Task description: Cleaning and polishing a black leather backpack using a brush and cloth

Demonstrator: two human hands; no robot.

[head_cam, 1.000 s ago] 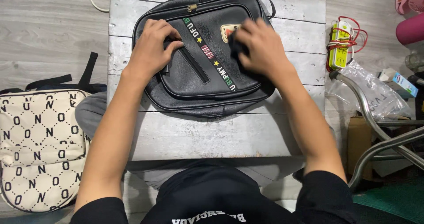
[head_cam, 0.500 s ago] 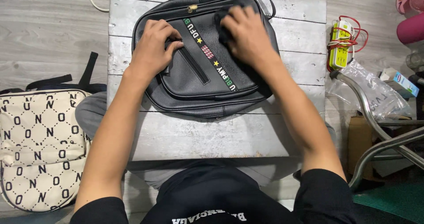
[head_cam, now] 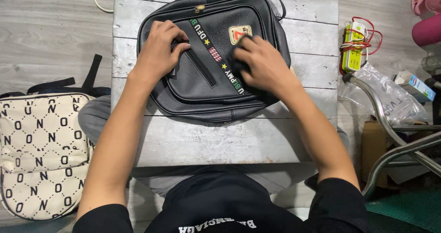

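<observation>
A black leather bag (head_cam: 202, 84) with a striped band and a gold badge lies flat on a small grey wooden table (head_cam: 206, 141). My left hand (head_cam: 158, 49) presses on the bag's upper left, fingers curled near the front pocket's zip. My right hand (head_cam: 259, 61) lies on the bag's right side just below the badge, closed over a small dark cloth (head_cam: 239, 65) that is mostly hidden under the fingers.
A cream patterned backpack (head_cam: 41, 150) lies on the floor to the left. To the right are a yellow-green power strip with red wire (head_cam: 356, 47), a clear plastic bag (head_cam: 395, 97), a metal chair frame (head_cam: 390, 136) and a pink object (head_cam: 427, 24).
My right hand with the cloth went from the badge area up to the bag's top, then down and right to below the badge. The left hand stayed in place.
</observation>
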